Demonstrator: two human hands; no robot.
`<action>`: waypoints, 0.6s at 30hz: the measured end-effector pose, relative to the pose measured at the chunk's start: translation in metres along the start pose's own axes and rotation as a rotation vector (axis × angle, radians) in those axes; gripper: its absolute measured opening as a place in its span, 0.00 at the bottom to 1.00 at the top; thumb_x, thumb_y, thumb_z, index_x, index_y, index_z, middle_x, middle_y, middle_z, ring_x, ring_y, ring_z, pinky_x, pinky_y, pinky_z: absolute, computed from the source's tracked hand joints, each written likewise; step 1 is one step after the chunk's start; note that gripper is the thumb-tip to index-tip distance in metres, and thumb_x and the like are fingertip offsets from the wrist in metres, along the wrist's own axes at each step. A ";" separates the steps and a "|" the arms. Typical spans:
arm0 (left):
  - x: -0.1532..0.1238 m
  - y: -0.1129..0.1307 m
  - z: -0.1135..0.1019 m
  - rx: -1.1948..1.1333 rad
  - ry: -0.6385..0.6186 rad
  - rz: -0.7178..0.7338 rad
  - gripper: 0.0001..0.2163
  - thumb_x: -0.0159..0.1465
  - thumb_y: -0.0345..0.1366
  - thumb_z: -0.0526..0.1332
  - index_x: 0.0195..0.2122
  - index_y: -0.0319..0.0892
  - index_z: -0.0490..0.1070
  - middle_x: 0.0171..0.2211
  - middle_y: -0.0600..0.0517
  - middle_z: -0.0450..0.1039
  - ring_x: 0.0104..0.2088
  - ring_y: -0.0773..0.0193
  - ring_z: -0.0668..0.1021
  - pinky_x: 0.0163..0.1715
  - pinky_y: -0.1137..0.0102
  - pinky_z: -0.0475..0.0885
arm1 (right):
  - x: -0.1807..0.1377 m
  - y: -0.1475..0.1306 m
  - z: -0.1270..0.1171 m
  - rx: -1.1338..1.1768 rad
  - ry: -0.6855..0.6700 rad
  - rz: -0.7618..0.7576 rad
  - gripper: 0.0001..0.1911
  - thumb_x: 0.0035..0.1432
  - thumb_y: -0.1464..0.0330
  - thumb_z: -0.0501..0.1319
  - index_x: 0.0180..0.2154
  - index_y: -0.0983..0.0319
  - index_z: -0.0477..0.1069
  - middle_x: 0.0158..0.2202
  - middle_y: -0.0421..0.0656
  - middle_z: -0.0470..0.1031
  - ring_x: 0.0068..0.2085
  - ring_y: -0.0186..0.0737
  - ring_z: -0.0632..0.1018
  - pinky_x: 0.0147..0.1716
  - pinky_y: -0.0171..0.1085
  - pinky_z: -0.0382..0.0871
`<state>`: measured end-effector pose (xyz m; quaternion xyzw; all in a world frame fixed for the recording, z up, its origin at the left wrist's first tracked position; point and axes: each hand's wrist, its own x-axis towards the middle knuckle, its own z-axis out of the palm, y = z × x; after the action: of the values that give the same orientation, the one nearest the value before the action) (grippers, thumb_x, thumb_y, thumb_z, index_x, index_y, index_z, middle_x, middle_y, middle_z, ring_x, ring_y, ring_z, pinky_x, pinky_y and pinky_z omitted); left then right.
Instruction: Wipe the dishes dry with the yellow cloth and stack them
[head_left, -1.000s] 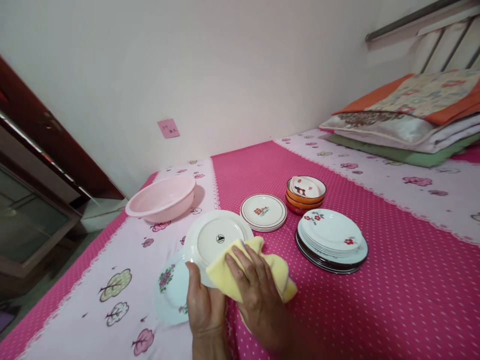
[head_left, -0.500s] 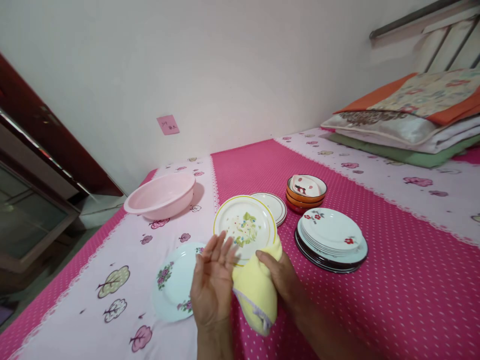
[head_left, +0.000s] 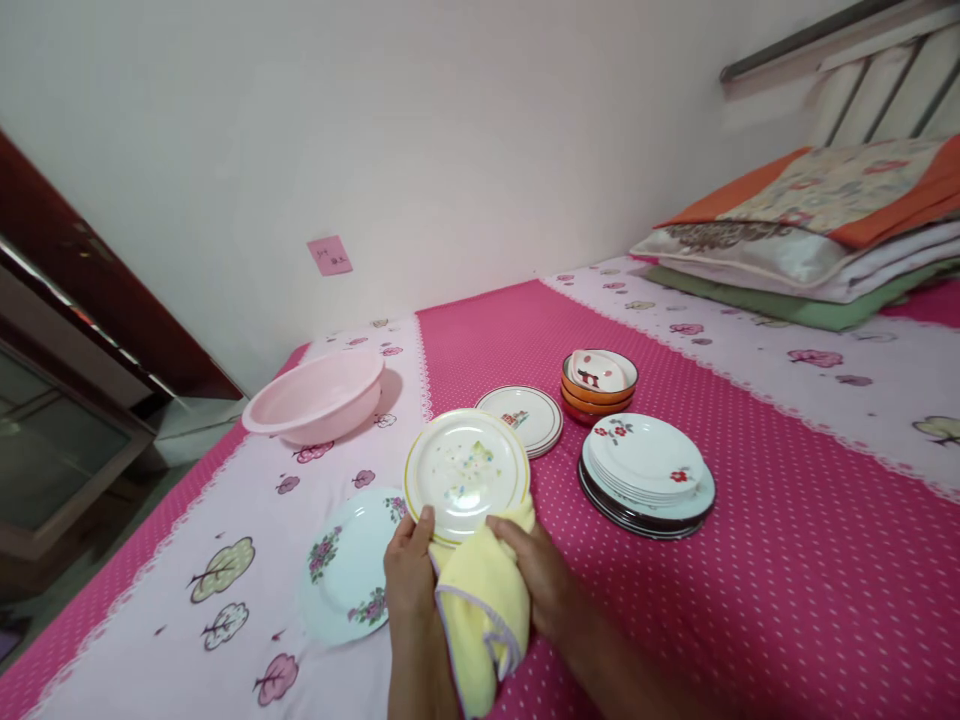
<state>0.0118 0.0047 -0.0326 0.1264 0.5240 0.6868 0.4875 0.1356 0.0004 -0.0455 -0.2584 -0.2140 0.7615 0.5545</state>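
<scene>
A white plate [head_left: 466, 475] with a yellow rim and a faded flower print is held up, tilted, in front of me. My left hand [head_left: 410, 555] grips its lower left edge, thumb on the face and the other fingers hidden behind. At the lower right edge, my right hand [head_left: 536, 570] is closed on a yellow cloth [head_left: 484, 590] with a purple border, pressing it against the plate. The cloth hangs down between my hands. Left of my left hand lies a pale blue plate [head_left: 346, 570] with purple flowers, flat on the bedspread.
A pink basin [head_left: 319, 395] stands back left. Behind the held plate is a small plate stack [head_left: 534, 418]. Orange bowls [head_left: 596, 390] are stacked beyond it, with more stacked plates [head_left: 646, 455] at right. Folded bedding [head_left: 817, 240] lies far right against the wall.
My left hand has gone from open, palm up, to gripping the plate's edge. The plate has tipped and come slightly lower, uncovering more of the small plates behind.
</scene>
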 end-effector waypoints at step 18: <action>0.038 0.030 0.040 0.051 0.033 0.120 0.06 0.66 0.22 0.62 0.33 0.36 0.73 0.28 0.53 0.75 0.24 0.72 0.73 0.23 0.77 0.70 | 0.006 0.033 -0.018 -0.740 0.159 -0.205 0.26 0.45 0.72 0.59 0.49 0.60 0.78 0.46 0.46 0.84 0.46 0.48 0.83 0.46 0.40 0.77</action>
<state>0.0044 0.0591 -0.0036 0.1587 0.5408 0.7031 0.4336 0.1207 -0.0027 -0.0804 -0.4764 -0.4553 0.5512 0.5118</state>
